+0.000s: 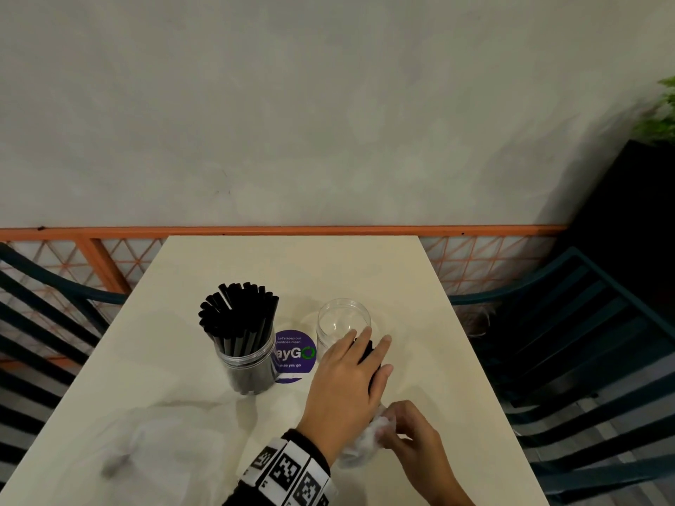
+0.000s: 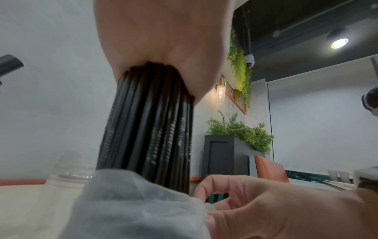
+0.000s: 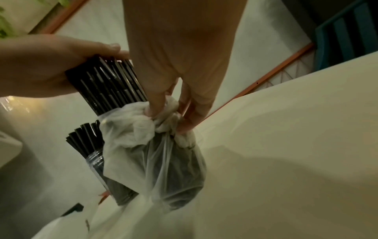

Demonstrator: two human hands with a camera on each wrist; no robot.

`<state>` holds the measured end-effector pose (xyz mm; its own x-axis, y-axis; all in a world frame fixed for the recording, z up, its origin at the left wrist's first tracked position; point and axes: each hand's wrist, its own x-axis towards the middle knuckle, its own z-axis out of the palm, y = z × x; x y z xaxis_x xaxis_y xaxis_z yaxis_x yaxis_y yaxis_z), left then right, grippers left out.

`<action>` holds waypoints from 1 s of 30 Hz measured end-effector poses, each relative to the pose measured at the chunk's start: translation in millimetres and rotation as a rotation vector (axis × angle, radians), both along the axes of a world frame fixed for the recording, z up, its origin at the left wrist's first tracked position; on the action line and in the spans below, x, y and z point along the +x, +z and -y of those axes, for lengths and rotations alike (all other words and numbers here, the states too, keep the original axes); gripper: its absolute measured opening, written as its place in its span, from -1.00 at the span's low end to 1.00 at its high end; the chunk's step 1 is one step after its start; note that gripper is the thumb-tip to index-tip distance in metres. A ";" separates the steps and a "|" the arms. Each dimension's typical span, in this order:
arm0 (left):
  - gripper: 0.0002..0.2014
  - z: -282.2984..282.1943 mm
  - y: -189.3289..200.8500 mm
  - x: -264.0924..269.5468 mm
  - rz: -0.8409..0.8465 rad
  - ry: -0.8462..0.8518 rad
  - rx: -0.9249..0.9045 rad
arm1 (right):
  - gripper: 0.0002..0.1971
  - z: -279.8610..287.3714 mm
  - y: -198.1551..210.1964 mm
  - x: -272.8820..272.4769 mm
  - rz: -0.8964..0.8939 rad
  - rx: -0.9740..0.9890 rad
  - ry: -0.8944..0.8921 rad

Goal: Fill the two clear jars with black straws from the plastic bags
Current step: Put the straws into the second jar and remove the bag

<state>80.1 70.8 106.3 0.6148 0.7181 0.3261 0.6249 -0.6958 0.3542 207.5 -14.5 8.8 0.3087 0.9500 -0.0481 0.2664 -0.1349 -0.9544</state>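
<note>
**Mia:** Head view first. What sits nearest, down at 6 o'clock?

**Ben:** The right hand (image 1: pixel 409 438) is there. Its fingers pinch the bunched top of a thin plastic bag (image 1: pixel 359 445) on the cream table (image 1: pixel 420 286).

**Mia:** And the left hand (image 1: pixel 347 378)?

**Ben:** It is just past the right hand, toward 12 o'clock. It wraps around a bundle of black straws (image 1: pixel 367 354). A band with black and white squares (image 1: pixel 288 472) goes around that wrist.

**Mia:** Are the straws in the bag?

**Ben:** In the right wrist view, one end of the bundle (image 3: pixel 108 85) goes into the bag (image 3: pixel 163 161) and the other end sticks out into the left hand (image 3: pixel 34 64). The right hand's fingers (image 3: pixel 157 100) grip the twisted plastic.

**Mia:** What does the left wrist view show?

**Ben:** The straws (image 2: pixel 151 121) run from the palm (image 2: pixel 163 32) down into the bag (image 2: pixel 132 207). The right hand (image 2: pixel 276 207) is at 4 o'clock, with curled fingers.

**Mia:** What is farther away?

**Ben:** An empty clear jar (image 1: pixel 343 325) stands right at the left fingertips, at 12 o'clock from them. A purple round sticker (image 1: pixel 294 356) is at the jar's 8 o'clock. Past the sticker, at 9 o'clock, a full jar (image 1: pixel 248 367) holds many black straws (image 1: pixel 237 312) standing up. A flat, empty-looking bag (image 1: pixel 153 432) lies at 8 o'clock, near the table edge.

**Mia:** And at the very back?

**Ben:** A grey wall (image 1: pixel 328 104), with dark chairs (image 1: pixel 584 341) at the sides.
</note>
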 end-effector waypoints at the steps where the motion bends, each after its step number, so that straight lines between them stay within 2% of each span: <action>1: -0.52 0.7 2.0 -2.3 -0.013 -0.015 -0.007 | -0.72 1.0 2.2 1.3 -0.025 -0.028 -0.025; 3: -0.52 0.9 6.1 -6.2 0.020 -0.044 -0.046 | -0.63 4.3 9.0 7.3 -0.068 -0.047 -0.116; 5: -0.52 -2.8 11.0 -8.1 0.130 -0.088 -0.139 | -0.60 5.9 23.5 19.8 -0.007 -0.012 -0.204; 8: -0.50 -21.6 19.2 -10.0 0.306 -0.136 -0.309 | -0.63 -0.1 65.5 42.0 0.236 0.060 -0.289; 10: -0.45 -39.3 19.6 -11.9 0.419 -0.108 -0.446 | -0.57 -12.8 92.0 55.9 0.512 0.134 -0.359; 13: -0.12 -67.5 7.5 -16.0 0.523 0.024 -0.623 | -0.51 -42.8 108.4 75.6 0.828 0.313 -0.389; 16: 0.21 -82.1 -7.4 -12.3 0.466 0.062 -0.697 | -0.55 -76.9 109.3 86.5 0.939 0.400 -0.340; 19: 0.35 -85.1 -20.7 0.5 0.500 0.054 -0.674 | -0.66 -103.9 106.1 87.4 1.055 0.460 -0.259; 22: 0.37 -87.6 -32.2 12.8 0.488 0.108 -0.588 | -0.68 -117.8 98.5 88.5 1.138 0.496 -0.159; 26: 0.32 -90.8 -44.9 20.1 0.350 0.187 -0.479 | -0.68 -122.1 92.0 85.0 1.199 0.553 -0.104; 30: 0.18 -92.6 -61.7 23.3 0.354 0.260 -0.386 | -0.69 -125.8 97.7 75.9 1.237 0.629 -0.094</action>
